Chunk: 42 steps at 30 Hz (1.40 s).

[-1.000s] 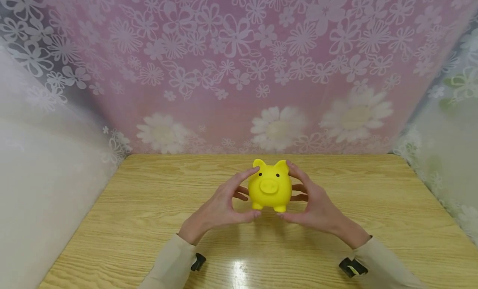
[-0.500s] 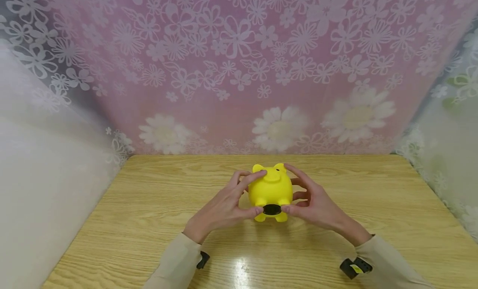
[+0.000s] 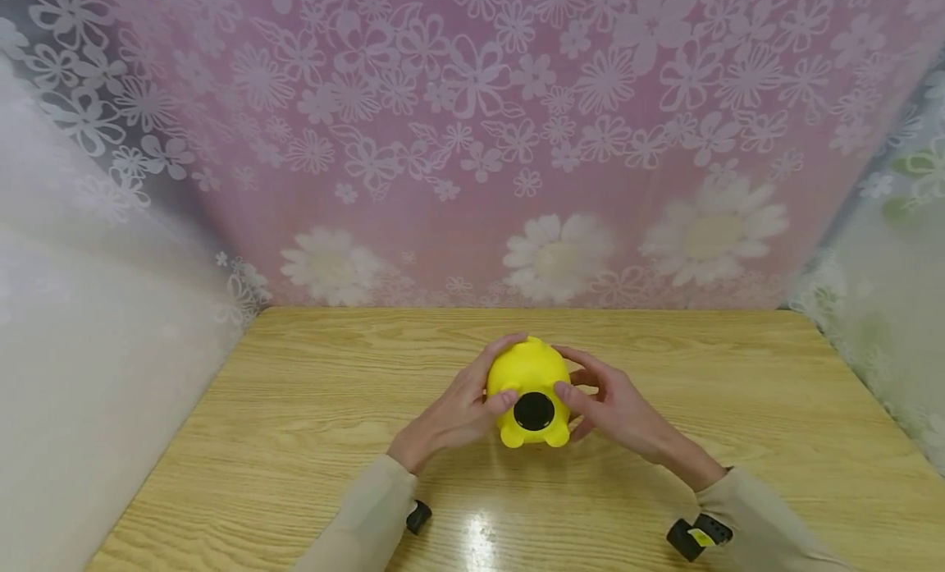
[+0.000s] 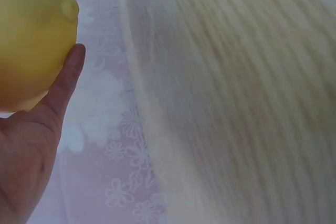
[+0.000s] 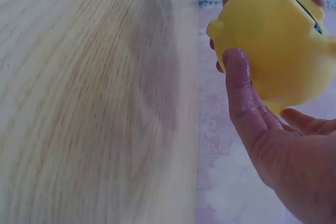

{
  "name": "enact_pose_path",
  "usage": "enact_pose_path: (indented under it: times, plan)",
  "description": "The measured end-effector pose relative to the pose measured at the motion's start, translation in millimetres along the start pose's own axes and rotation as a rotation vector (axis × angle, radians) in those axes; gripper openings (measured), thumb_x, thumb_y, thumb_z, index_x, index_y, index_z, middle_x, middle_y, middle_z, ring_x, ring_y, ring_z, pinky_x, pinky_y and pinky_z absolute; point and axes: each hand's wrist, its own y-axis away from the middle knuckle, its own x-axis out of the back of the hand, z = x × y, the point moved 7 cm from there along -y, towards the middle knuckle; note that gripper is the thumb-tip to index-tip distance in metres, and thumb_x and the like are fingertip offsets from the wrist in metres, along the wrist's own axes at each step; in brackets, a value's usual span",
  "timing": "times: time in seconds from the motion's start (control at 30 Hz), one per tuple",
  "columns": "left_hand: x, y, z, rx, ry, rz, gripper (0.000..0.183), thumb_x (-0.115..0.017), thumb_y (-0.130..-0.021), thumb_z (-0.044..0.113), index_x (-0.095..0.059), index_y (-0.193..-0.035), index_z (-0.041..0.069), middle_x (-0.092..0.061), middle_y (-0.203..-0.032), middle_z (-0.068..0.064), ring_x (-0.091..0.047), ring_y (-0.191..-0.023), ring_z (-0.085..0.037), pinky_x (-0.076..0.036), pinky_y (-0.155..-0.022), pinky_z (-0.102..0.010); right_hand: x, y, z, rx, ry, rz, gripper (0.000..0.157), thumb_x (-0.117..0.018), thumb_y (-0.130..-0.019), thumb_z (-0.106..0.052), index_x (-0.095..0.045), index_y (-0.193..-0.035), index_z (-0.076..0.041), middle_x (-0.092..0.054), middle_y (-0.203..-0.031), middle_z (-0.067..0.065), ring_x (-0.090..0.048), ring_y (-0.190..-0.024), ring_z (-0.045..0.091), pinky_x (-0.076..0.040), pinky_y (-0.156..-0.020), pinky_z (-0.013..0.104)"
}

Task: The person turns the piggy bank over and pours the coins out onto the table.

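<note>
Much tabletop (image 3: pixel 295 391) from pig (image 3: pixel 527 367) to side edges (image 3: pixel 181 437)

- A glossy, bright yellow pig figure (image 3: pixel 527 367), round-bodied, sits just right of centre in the lower half of the head view.
- It is tipped back, so its underside faces the viewer.
- A round black disc (image 3: pixel 534 411) is set in that underside; two stubby feet (image 3: pixel 513 436) show beneath it, at lower left and lower right.
- The left hand (image 3: pixel 463 404) and right hand (image 3: pixel 616 406) hold its sides, thumbs near the disc.
</note>
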Motion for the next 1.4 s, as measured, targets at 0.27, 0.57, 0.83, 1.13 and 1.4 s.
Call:
enact_pose_path:
  times: [0.27, 0.57, 0.83, 1.13, 1.4]
  plan:
    - [8.6, -2.9, -14.7, 0.076, 0.046, 0.110, 0.053, -0.043, -0.107, 0.035, -0.027, -0.157, 0.041, -0.050, -0.147, -0.002, -0.059, -0.109, -0.022, -0.052, -0.094, -0.037, 1.6, -4.4, -10.0, 0.091, 0.240, 0.234, 0.056, -0.065, -0.101, -0.032, -0.043, -0.151, -0.018, -0.061, -0.137, 0.018, -0.071, -0.105, 0.029, -0.063, -0.076, 0.036]
    - [12.3, 0.4, -24.6, 0.136, 0.074, 0.140, 0.048, -0.039, -0.109, 0.035, -0.025, -0.153, 0.050, -0.058, -0.132, -0.008, -0.063, -0.100, -0.023, -0.054, -0.089, -0.036, -13.6, 6.7, -42.4, 0.531, 0.441, 0.431, 0.037, -0.080, -0.086, -0.003, -0.068, -0.119, -0.014, -0.061, -0.140, 0.011, -0.062, -0.127, 0.032, -0.060, -0.095, 0.041]
    - [14.0, -3.0, -20.7, 0.120, 0.075, 0.129, 0.048, -0.037, -0.109, 0.044, -0.022, -0.154, 0.049, -0.062, -0.115, -0.011, -0.066, -0.085, -0.018, -0.057, -0.077, -0.030, -25.9, 6.4, -47.8, 0.638, 0.493, 0.499, 0.031, -0.082, -0.081, 0.001, -0.076, -0.107, -0.014, -0.059, -0.142, 0.019, -0.062, -0.127, 0.039, -0.046, -0.098, 0.005]
    - [15.6, -7.0, -15.5, 0.105, 0.050, 0.121, 0.049, -0.039, -0.110, 0.043, -0.021, -0.155, 0.049, -0.062, -0.114, -0.010, -0.066, -0.085, -0.017, -0.058, -0.076, -0.028, -29.8, 6.8, -50.7, 0.691, 0.473, 0.543, 0.028, -0.082, -0.077, 0.007, -0.079, -0.101, -0.007, -0.058, -0.142, 0.022, -0.059, -0.128, 0.041, -0.045, -0.100, 0.006]
    - [16.2, -9.2, -12.2, 0.098, 0.008, 0.124, 0.048, -0.036, -0.109, 0.052, -0.022, -0.155, 0.049, -0.061, -0.113, -0.008, -0.066, -0.082, -0.017, -0.059, -0.071, -0.029, -28.7, 3.9, -44.8, 0.628, 0.391, 0.582, 0.025, -0.080, -0.077, 0.009, -0.081, -0.099, -0.004, -0.057, -0.142, 0.025, -0.059, -0.127, 0.043, -0.046, -0.099, 0.007]
